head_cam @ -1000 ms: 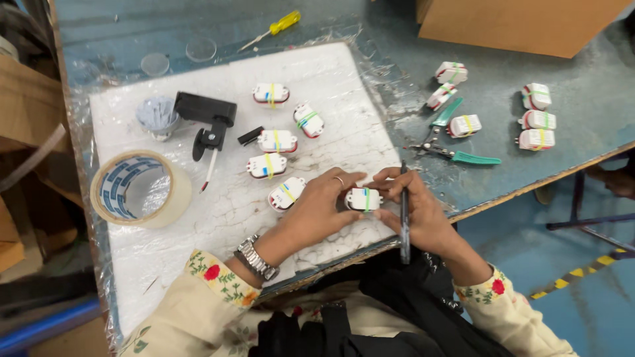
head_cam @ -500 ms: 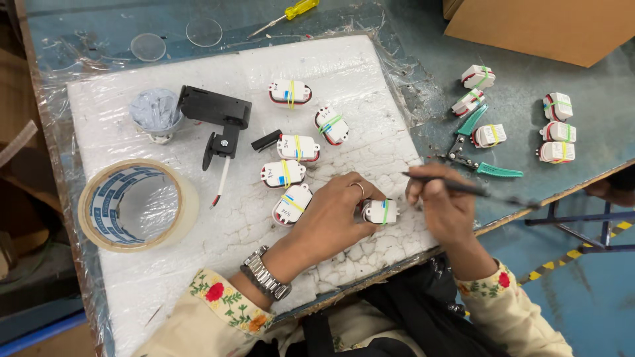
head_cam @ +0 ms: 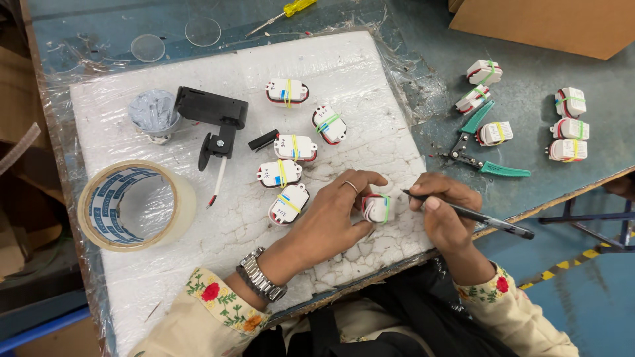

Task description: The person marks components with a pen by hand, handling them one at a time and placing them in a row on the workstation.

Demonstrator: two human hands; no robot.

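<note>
Seen from above, the left hand [head_cam: 331, 215] lies palm down with fingers curled, thumb and forefinger pinching inward, a ring on one finger and a metal watch on the wrist. The right hand [head_cam: 444, 208] sits just beside it, fingers bunched in a writing grip, knuckles up. Both forearms angle in from the lower edge, in cream sleeves with floral cuffs.

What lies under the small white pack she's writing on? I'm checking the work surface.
The small white pack, held by the left hand, rests on a plastic-wrapped white foam board. The spot directly beneath is covered.
</note>
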